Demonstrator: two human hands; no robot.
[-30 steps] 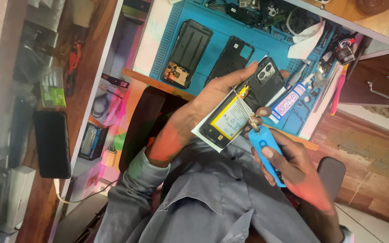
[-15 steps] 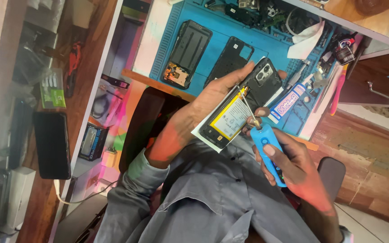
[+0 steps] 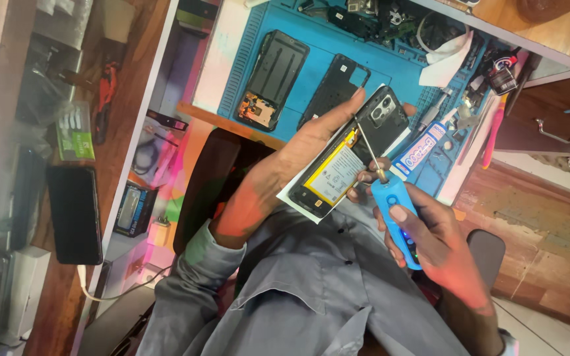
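My left hand (image 3: 285, 165) holds an opened black phone (image 3: 354, 151) with its back off, so the battery with a white and yellow label and the camera block show. A white card lies under the phone in the same hand. My right hand (image 3: 433, 240) grips a blue electric screwdriver (image 3: 394, 211). Its thin metal bit slants up onto the phone's inside, near the upper edge of the battery. Both hands are above my lap, in front of the blue work mat (image 3: 390, 66).
On the blue mat lie a black phone frame (image 3: 268, 79), a black back cover (image 3: 334, 89), a glue tube (image 3: 420, 148), small tools and a pile of parts (image 3: 377, 16). A dark phone (image 3: 74, 214) rests on the wooden shelf at left. A chair sits below me.
The view has shifted a little. The screwdriver bit stays on the phone's inside and both hands keep their grip.
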